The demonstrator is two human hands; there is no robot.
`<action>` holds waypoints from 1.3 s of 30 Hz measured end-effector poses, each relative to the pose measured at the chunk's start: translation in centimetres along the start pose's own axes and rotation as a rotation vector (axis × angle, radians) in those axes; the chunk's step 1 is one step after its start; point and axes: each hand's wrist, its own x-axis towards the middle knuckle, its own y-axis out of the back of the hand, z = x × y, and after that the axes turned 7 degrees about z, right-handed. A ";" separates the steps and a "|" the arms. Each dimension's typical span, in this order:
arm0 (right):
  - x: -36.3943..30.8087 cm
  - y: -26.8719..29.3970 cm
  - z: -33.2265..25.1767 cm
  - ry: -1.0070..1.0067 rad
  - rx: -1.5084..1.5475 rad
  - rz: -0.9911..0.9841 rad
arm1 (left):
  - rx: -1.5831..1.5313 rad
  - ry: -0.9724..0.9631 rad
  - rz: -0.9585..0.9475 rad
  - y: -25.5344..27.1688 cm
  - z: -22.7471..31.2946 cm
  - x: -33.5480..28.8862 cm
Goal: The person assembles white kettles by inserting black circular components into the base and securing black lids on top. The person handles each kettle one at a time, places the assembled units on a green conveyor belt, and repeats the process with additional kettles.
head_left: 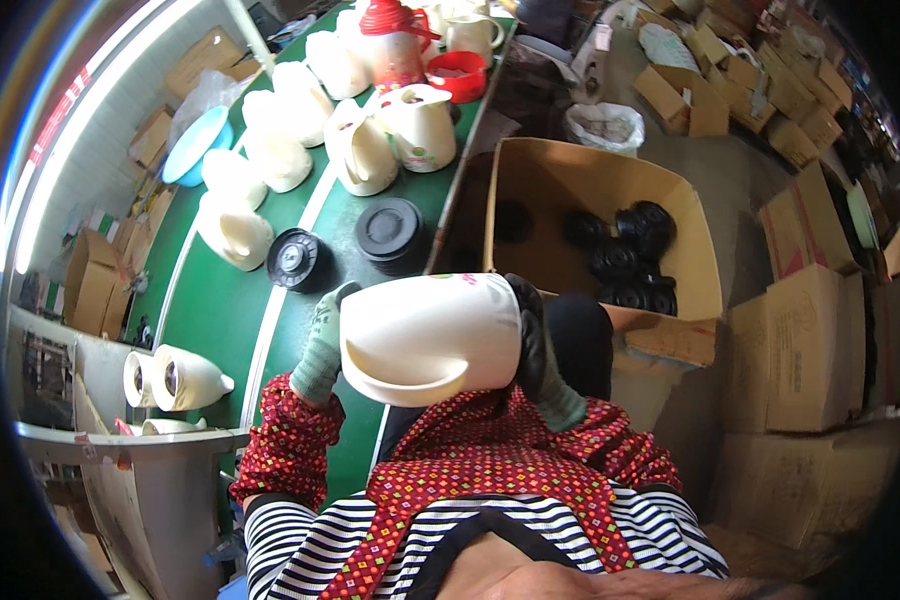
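A cream-white plastic jug body with a looped handle lies sideways in front of my chest, held between both hands. My left hand, in a grey-green knitted glove, closes on its left end. At the opposite end, my right hand grips it in a glove with a black coating; part of that end is hidden behind the fingers. Just beyond the jug, on the green table, sit a round black plastic base and a stack of black bases.
Several white jugs stand along the table, with a red-topped jug and a red bowl farther back. An open carton at the right holds black parts. Cardboard boxes are stacked far right.
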 end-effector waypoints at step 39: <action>1.2 -1.5 -14.7 0.280 -1.156 -0.786 | 0.288 -0.591 -0.419 -4.6 11.2 -5.3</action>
